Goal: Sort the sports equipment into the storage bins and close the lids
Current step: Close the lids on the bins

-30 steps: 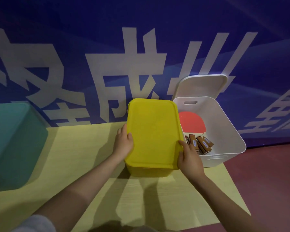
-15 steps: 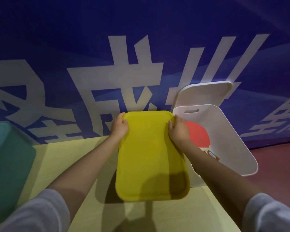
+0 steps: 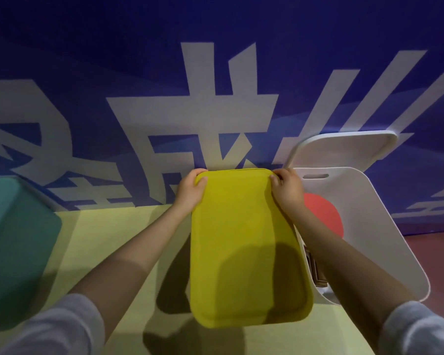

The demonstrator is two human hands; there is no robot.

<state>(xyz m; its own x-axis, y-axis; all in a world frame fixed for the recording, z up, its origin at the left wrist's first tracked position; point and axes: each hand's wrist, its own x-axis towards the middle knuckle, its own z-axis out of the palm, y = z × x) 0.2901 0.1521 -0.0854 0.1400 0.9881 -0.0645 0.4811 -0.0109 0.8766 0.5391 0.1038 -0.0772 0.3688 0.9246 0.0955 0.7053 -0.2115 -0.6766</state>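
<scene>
Both hands, left hand (image 3: 190,192) and right hand (image 3: 287,189), having slid from the near edge, are now pressing the yellow lid's (image 3: 244,247) far corners, fingers curled over its rim, seating it; the white bin (image 3: 364,226) is remaining open.

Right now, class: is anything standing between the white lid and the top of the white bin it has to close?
Nothing visible does. The white lid leans behind the open white bin; a red paddle lies inside, below the rim. Both hands are on the yellow lid beside it.
</scene>
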